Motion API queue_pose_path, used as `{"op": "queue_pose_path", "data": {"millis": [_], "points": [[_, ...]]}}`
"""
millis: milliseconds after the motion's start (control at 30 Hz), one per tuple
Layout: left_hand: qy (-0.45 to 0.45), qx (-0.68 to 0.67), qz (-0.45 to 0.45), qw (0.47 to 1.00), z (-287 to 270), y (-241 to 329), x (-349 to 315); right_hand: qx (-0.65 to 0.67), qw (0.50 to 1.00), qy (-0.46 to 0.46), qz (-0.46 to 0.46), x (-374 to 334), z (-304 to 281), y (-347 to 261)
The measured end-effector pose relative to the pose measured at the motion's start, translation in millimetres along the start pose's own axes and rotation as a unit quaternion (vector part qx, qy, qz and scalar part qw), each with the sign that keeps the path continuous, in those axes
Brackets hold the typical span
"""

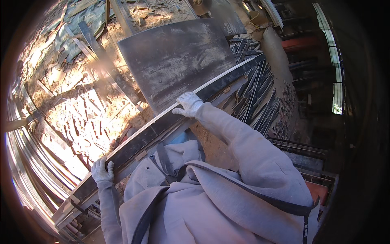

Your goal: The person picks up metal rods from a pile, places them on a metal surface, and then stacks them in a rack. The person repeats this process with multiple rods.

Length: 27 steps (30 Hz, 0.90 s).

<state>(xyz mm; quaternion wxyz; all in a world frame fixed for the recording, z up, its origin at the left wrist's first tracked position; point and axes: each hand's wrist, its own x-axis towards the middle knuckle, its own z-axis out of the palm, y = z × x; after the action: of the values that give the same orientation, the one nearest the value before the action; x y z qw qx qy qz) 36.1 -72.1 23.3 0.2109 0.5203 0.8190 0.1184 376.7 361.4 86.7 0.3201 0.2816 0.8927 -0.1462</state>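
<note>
A long dark flat board [162, 124] with a pale edge runs diagonally from lower left to upper right in front of me. My left hand [102, 171], in a white glove, grips its lower part from below. Farther up, my right hand [187, 104], also gloved, grips the board's near edge. Beyond the board lies a wide dark metal work surface [174, 57], dusty and tilted in the picture. My grey sleeves and an apron strap fill the lower middle.
Sawdust and several wood offcuts [77, 118] cover the sunlit floor at left. A heap of thin dark strips [256, 93] lies right of the work surface. Long planks [28, 150] lie along the left rim. Red-brown crates [317, 187] stand at lower right.
</note>
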Motion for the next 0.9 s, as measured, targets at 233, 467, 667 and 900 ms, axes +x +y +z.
{"op": "queue_pose_path", "data": {"millis": [233,467,667,900], "points": [[-0.018,-0.006,-0.006,1.000,-0.3,3.3,-8.6,-0.001,1.000,0.031,-0.003,-14.3,20.7,-0.7],[-0.005,-0.024,-0.042,0.999,-13.1,17.9,-8.5,0.042,0.988,0.134,-0.064,-0.9,28.4,-0.2],[0.210,0.005,-0.236,0.949,6.4,-18.7,-15.2,-0.012,0.987,0.127,-0.100,-4.8,63.9,38.8],[0.220,0.025,-0.643,0.733,-7.4,-83.1,-48.2,-0.005,0.988,0.098,-0.119,1.8,65.5,48.6]]}}
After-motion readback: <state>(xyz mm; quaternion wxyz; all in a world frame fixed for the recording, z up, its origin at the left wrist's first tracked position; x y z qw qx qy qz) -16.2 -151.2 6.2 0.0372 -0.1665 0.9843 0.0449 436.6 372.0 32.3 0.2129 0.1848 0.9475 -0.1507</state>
